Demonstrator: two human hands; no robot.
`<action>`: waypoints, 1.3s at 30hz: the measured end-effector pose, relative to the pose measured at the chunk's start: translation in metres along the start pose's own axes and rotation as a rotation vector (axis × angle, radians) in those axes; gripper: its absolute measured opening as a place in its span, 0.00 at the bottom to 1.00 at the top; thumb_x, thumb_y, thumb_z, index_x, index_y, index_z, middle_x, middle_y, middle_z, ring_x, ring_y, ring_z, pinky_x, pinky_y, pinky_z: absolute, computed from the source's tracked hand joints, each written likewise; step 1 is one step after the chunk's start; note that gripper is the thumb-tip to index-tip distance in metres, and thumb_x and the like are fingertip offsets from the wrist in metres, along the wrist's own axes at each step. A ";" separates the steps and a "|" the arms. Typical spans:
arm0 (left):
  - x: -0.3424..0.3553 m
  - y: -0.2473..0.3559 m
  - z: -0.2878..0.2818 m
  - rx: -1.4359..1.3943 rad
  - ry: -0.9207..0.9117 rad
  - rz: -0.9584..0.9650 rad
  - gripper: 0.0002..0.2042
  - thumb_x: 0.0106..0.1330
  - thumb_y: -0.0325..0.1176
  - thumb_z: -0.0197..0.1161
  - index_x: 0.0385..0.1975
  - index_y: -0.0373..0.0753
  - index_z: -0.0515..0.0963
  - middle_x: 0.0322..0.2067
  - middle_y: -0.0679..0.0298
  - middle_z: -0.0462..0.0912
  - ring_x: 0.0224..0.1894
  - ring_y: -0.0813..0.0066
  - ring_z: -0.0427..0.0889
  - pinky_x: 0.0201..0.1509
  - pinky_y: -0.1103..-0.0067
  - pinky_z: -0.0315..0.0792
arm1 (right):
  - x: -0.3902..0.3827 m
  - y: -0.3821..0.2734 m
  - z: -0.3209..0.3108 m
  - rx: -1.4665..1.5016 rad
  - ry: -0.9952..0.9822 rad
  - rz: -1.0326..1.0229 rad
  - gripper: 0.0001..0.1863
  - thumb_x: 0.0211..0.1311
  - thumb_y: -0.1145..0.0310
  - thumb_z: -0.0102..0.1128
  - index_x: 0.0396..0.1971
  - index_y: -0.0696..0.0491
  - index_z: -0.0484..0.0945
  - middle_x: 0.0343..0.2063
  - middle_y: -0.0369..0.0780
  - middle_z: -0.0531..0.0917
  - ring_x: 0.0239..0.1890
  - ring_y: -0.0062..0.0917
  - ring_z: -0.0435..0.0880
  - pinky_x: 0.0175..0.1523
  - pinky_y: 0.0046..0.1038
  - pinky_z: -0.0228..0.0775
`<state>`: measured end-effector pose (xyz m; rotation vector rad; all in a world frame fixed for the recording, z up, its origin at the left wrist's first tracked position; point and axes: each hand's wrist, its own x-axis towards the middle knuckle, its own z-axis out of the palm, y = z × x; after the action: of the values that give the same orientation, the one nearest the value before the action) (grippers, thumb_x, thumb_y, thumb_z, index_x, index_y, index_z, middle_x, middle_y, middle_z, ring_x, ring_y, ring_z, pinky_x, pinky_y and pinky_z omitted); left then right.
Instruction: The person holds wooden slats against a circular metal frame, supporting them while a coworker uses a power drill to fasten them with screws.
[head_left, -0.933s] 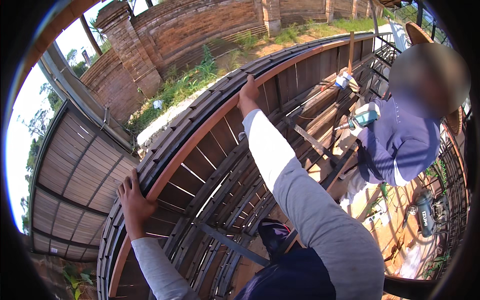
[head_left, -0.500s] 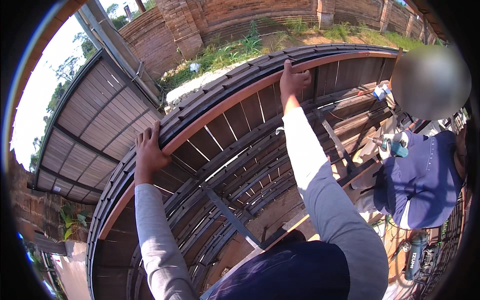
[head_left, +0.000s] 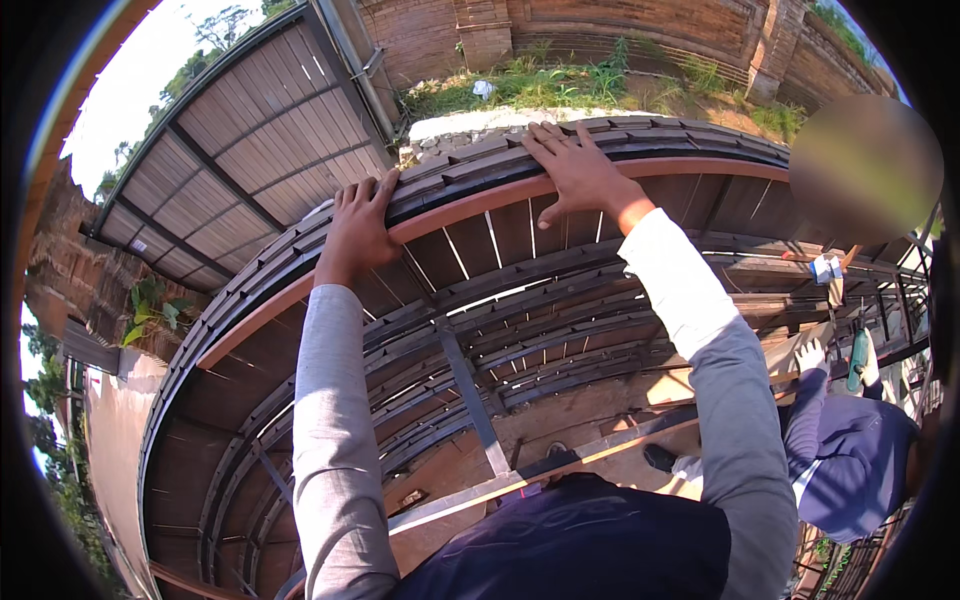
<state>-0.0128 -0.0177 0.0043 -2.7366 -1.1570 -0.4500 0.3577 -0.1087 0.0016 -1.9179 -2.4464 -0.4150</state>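
A long reddish-brown strip [head_left: 470, 207] runs along the inner top edge of a curved, dark slatted structure [head_left: 455, 180]. My left hand [head_left: 362, 230] is closed around the strip and the edge beside it, fingers over the top. Further right, my right hand [head_left: 585, 178] lies across the same edge with its fingers spread and thumb apart, resting on the outer slats. Below both hands, dark curved metal bars [head_left: 440, 310] and a straight crosspiece [head_left: 468, 395] form the frame's inside. The undersides of my fingers are hidden.
At the right, a co-worker in a dark blue top [head_left: 850, 450] crouches near a green drill [head_left: 857, 360]. Behind the structure stand a slatted gate panel [head_left: 260, 120] and a brick wall [head_left: 620, 40]. A metal bar [head_left: 560, 468] crosses in front of me.
My view has turned. My right hand has come nearer the left, its curled fingers now spread over the edge. The left still grips. The co-worker's gloved hand has come away from the drill.
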 end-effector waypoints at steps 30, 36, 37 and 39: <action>0.014 -0.013 0.011 0.074 -0.029 -0.013 0.50 0.47 0.35 0.79 0.78 0.51 0.67 0.60 0.52 0.81 0.66 0.46 0.78 0.76 0.60 0.71 | 0.046 0.017 0.029 0.034 0.335 -0.185 0.55 0.43 0.47 0.89 0.69 0.56 0.71 0.60 0.50 0.76 0.60 0.49 0.82 0.65 0.46 0.76; 0.019 -0.013 0.009 0.061 -0.031 -0.007 0.50 0.46 0.36 0.78 0.77 0.51 0.69 0.58 0.51 0.83 0.63 0.47 0.81 0.73 0.60 0.73 | 0.050 0.022 0.033 0.009 0.325 -0.156 0.55 0.42 0.46 0.89 0.70 0.53 0.71 0.60 0.49 0.77 0.61 0.50 0.81 0.65 0.48 0.76; 0.020 -0.013 0.007 0.060 -0.033 -0.013 0.49 0.46 0.36 0.78 0.77 0.51 0.69 0.58 0.52 0.83 0.63 0.47 0.81 0.73 0.60 0.73 | 0.051 0.022 0.031 0.009 0.314 -0.157 0.56 0.42 0.47 0.89 0.71 0.53 0.70 0.61 0.49 0.76 0.62 0.50 0.81 0.66 0.49 0.76; 0.017 -0.012 0.008 0.046 -0.008 -0.017 0.49 0.45 0.37 0.79 0.76 0.53 0.70 0.58 0.52 0.83 0.63 0.47 0.81 0.72 0.61 0.75 | 0.052 0.022 0.033 0.006 0.297 -0.145 0.56 0.42 0.48 0.89 0.72 0.53 0.70 0.62 0.49 0.76 0.63 0.50 0.80 0.68 0.48 0.75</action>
<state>-0.0088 0.0040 0.0020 -2.6940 -1.1785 -0.4094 0.3708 -0.0475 -0.0168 -1.5498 -2.3908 -0.6423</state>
